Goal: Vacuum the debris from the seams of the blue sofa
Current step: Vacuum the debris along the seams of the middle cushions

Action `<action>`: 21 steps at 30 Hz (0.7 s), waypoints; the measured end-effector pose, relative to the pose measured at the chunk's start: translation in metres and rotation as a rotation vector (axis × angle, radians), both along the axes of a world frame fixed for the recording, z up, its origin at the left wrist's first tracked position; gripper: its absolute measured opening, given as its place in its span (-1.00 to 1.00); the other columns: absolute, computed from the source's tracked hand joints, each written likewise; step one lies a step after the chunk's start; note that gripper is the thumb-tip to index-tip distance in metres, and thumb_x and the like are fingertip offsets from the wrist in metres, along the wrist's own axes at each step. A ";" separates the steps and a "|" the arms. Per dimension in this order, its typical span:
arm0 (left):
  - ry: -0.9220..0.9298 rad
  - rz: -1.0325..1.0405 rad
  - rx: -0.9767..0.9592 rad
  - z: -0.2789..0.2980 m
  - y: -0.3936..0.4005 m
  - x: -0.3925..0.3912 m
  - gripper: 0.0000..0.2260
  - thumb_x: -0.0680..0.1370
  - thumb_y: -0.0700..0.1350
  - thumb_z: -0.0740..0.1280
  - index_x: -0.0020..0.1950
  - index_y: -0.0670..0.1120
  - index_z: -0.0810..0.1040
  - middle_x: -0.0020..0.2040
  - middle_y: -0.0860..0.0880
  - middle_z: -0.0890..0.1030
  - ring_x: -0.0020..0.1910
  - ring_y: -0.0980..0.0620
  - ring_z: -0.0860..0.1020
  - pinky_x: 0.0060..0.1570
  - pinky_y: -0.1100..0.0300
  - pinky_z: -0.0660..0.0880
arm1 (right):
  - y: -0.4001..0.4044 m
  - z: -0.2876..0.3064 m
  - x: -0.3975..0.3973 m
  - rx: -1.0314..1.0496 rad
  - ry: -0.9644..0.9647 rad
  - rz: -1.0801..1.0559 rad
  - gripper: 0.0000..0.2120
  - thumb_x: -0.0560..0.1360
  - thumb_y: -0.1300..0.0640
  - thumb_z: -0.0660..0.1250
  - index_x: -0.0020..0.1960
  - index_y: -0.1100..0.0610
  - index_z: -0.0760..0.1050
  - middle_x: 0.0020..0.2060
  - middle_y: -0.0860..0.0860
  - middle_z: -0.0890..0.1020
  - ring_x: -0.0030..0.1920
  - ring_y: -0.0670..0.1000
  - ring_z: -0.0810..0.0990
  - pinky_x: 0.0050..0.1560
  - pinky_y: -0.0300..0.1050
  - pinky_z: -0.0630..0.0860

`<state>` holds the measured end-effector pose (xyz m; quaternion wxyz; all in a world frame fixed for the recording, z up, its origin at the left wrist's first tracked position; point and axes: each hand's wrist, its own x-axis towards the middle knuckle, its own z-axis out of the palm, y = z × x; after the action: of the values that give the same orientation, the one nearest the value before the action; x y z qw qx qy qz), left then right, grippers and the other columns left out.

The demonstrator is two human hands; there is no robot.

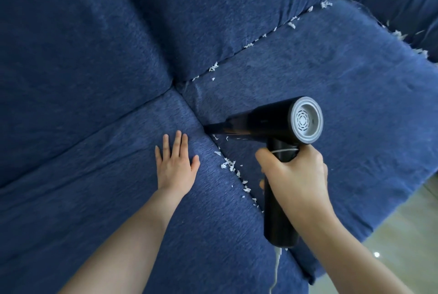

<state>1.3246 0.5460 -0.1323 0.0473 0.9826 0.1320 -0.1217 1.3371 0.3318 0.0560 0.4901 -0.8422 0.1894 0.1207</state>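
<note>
We are working on the sofa (331, 85), which fills nearly the whole view, at the place where two seat cushions meet the back cushions. Our right hand (296, 175) has its grip clamped round the handle of the vacuum (272, 123), fingers and thumb wrapped just under the body, so the wrist can steer the nozzle (213, 127) like a pointer. The nozzle tip sits right in the seam (237, 172) between the two seat cushions, near where it joins the back, because that is where the suction has to reach.

Our left hand (176, 163) lies flat on the left seat cushion just beside the seam, fingers straight and holding nothing. We judge it is there to press the cushion down and hold the gap open, so the scraps do not hide in the fold.

The debris (227, 164), small white shreds, lies along the seam between the nozzle and us, thickest just below the tip and thinning toward the front edge. More shreds (291, 24) line the seam under the back cushion, running up to the right, and more sit at the far right edge.

A thin white cord (276, 267) hangs from the handle's base, toward us and off the seat. Pale floor (403, 234) shows at lower right.

Most of the shreds seem to remain uncollected.
</note>
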 end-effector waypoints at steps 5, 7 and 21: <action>0.020 0.042 0.017 0.000 -0.015 -0.007 -0.38 0.62 0.18 -0.01 0.58 -0.10 -0.05 0.60 -0.03 -0.09 0.55 -0.18 -0.20 0.49 -0.19 -0.14 | -0.015 0.001 0.001 -0.019 -0.006 0.052 -0.77 0.24 -0.05 0.35 -0.32 0.11 0.45 -0.44 0.04 0.63 -0.21 0.19 0.70 -0.10 0.01 0.62; 0.033 0.059 0.024 0.000 -0.023 -0.010 -0.38 0.62 0.19 -0.02 0.58 -0.10 -0.07 0.60 -0.03 -0.11 0.55 -0.19 -0.21 0.49 -0.20 -0.16 | -0.022 0.003 0.002 -0.030 -0.015 0.059 -0.75 0.21 -0.07 0.33 -0.31 0.11 0.45 -0.42 0.04 0.62 -0.19 0.20 0.70 -0.07 0.02 0.62; 0.038 0.113 0.094 -0.007 -0.059 -0.028 -0.36 0.61 0.21 -0.04 0.58 -0.09 -0.11 0.59 -0.05 -0.13 0.53 -0.24 -0.22 0.47 -0.24 -0.18 | -0.085 0.010 0.001 0.025 0.010 0.056 -0.85 0.36 0.10 0.42 -0.26 0.18 0.54 -0.44 0.12 0.66 -0.46 0.04 0.67 -0.22 0.05 0.67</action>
<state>1.2969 0.4865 -0.1394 0.0055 0.9722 0.1937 -0.1313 1.3382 0.2471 0.0662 0.4961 -0.8404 0.1667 0.1407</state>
